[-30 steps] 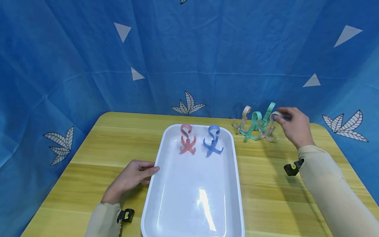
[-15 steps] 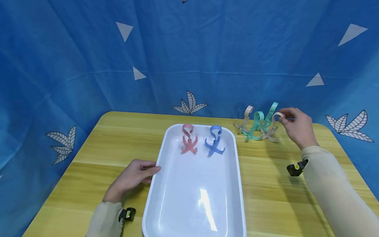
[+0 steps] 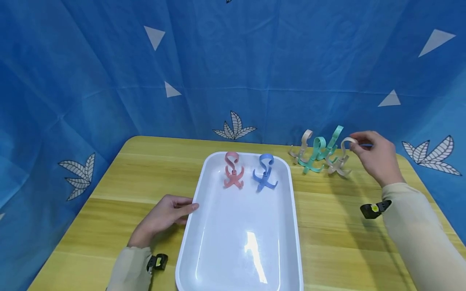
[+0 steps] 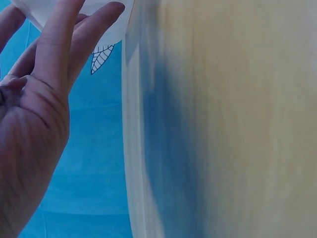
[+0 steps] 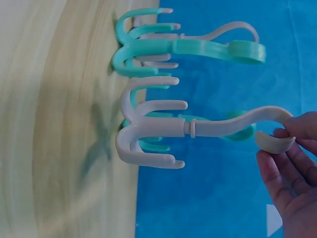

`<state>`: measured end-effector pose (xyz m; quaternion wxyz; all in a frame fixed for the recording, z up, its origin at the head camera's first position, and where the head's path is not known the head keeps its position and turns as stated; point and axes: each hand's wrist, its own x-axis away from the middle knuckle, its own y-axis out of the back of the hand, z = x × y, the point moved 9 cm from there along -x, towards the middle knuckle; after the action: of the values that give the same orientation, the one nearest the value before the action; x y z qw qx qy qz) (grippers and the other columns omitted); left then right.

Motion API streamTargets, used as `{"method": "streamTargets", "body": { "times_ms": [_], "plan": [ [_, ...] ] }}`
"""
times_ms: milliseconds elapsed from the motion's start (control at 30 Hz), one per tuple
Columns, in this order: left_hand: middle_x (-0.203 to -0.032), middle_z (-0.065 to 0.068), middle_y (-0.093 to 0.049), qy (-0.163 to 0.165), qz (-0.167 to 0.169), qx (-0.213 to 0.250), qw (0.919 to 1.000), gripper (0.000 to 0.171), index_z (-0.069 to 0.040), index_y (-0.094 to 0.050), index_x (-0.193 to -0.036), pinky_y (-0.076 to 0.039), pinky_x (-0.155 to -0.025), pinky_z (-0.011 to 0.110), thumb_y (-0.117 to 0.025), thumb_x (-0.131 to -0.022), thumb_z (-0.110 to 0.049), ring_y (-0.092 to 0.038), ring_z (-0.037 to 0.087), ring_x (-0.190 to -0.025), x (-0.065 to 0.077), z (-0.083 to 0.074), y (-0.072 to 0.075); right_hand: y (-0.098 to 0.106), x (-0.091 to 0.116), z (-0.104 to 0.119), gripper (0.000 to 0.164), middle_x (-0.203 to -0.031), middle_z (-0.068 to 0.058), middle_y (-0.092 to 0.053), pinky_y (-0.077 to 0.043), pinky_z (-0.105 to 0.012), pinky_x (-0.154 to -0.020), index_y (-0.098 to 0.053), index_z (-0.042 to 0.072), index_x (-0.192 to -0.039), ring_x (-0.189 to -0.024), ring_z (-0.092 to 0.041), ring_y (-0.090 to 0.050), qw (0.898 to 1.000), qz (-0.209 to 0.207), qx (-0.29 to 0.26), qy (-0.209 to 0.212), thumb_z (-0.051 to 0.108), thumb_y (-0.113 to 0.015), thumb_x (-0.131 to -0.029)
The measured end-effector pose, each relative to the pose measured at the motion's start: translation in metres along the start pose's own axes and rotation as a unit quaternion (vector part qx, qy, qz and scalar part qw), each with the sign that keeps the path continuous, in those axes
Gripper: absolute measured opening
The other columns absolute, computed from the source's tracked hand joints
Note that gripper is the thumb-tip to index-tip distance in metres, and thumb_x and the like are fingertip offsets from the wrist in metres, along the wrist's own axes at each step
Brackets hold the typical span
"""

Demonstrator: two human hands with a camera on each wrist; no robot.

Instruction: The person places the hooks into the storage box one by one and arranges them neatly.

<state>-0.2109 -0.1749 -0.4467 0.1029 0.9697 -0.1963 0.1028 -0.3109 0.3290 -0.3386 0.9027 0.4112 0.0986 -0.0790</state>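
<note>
My right hand point(image 3: 376, 155) pinches the curled top of a pale beige four-pronged hanging hook point(image 5: 213, 128) between thumb and fingers. Its prongs point upward around the stem, close over the table in the right wrist view. Beside it are two mint-green hooks point(image 3: 313, 155) and another beige hook point(image 3: 305, 141). My left hand point(image 3: 162, 218) holds the left rim of the white tray point(image 3: 236, 242), thumb over the edge and fingers outside; the left wrist view shows those fingers point(image 4: 54, 44) fairly straight. In the tray's far end stand a pink hook point(image 3: 233, 176) and a blue hook point(image 3: 265, 178).
The wooden table point(image 3: 145, 165) extends on both sides of the tray. A blue patterned cloth point(image 3: 233, 72) hangs behind the table's far edge, close to the cluster of hooks. Black wrist cameras point(image 3: 375, 209) sit at both sleeves.
My right hand has moved right with the beige hook, drawing it apart from the green hooks. The left hand stays on the tray rim, and the view has shifted slightly.
</note>
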Motion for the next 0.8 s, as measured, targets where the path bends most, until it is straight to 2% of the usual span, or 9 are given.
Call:
{"method": "streamTargets", "body": {
  "times_ms": [133,367,567,633,700,800],
  "plan": [
    [-0.116,0.024,-0.066,0.003,-0.002,-0.002,1.0000,0.051,0.013,-0.060,-0.126,-0.059,-0.079,0.039,-0.067,-0.096,-0.028,-0.068,0.030,-0.098,0.001,-0.001,0.001,0.007,0.005,0.007,0.040,-0.122,-0.017,-0.054,-0.048,-0.051,-0.089,-0.058,0.001,-0.132,-0.112,-0.038,-0.053,1.000,-0.007,0.006,0.008,0.028,-0.052,-0.103],
    [-0.114,0.023,-0.066,0.000,0.006,0.003,1.0000,0.049,0.013,-0.060,-0.125,-0.059,-0.078,0.039,-0.068,-0.096,-0.026,-0.068,0.030,-0.097,0.001,-0.002,-0.001,0.018,0.016,0.019,0.042,-0.121,-0.014,-0.054,-0.046,-0.028,-0.077,-0.059,0.003,-0.131,-0.108,-0.036,-0.055,1.000,-0.006,0.014,0.011,0.033,-0.053,-0.103],
    [-0.113,0.023,-0.067,-0.002,0.008,0.001,1.0000,0.049,0.013,-0.061,-0.124,-0.059,-0.078,0.039,-0.068,-0.096,-0.026,-0.069,0.030,-0.096,0.000,-0.003,-0.001,0.026,0.025,0.036,0.037,-0.117,-0.012,-0.056,-0.043,-0.021,-0.073,-0.062,0.005,-0.128,-0.107,-0.035,-0.056,0.999,-0.016,0.029,0.032,0.030,-0.055,-0.102],
    [-0.113,0.023,-0.067,-0.002,0.007,-0.001,1.0000,0.049,0.013,-0.061,-0.124,-0.060,-0.077,0.039,-0.068,-0.096,-0.027,-0.069,0.030,-0.096,0.000,-0.003,-0.001,0.027,0.027,0.042,0.034,-0.115,-0.009,-0.057,-0.042,-0.018,-0.073,-0.064,0.006,-0.126,-0.105,-0.027,-0.057,0.998,-0.021,0.033,0.044,0.029,-0.056,-0.102],
    [-0.113,0.022,-0.067,0.000,0.007,-0.003,1.0000,0.049,0.013,-0.061,-0.124,-0.060,-0.077,0.039,-0.068,-0.096,-0.027,-0.069,0.029,-0.095,0.001,-0.003,0.000,0.029,0.029,0.048,0.032,-0.113,-0.007,-0.058,-0.041,-0.014,-0.073,-0.066,0.008,-0.123,-0.102,-0.013,-0.056,0.998,-0.024,0.036,0.056,0.028,-0.058,-0.101],
    [-0.113,0.022,-0.067,-0.002,0.006,-0.010,0.9999,0.049,0.012,-0.061,-0.125,-0.060,-0.077,0.039,-0.067,-0.096,-0.027,-0.069,0.029,-0.095,0.000,-0.005,0.001,0.030,0.029,0.055,0.030,-0.111,-0.004,-0.059,-0.040,-0.008,-0.074,-0.067,0.010,-0.121,-0.096,0.004,-0.050,0.997,-0.023,0.031,0.069,0.029,-0.060,-0.100]
  ]
}}
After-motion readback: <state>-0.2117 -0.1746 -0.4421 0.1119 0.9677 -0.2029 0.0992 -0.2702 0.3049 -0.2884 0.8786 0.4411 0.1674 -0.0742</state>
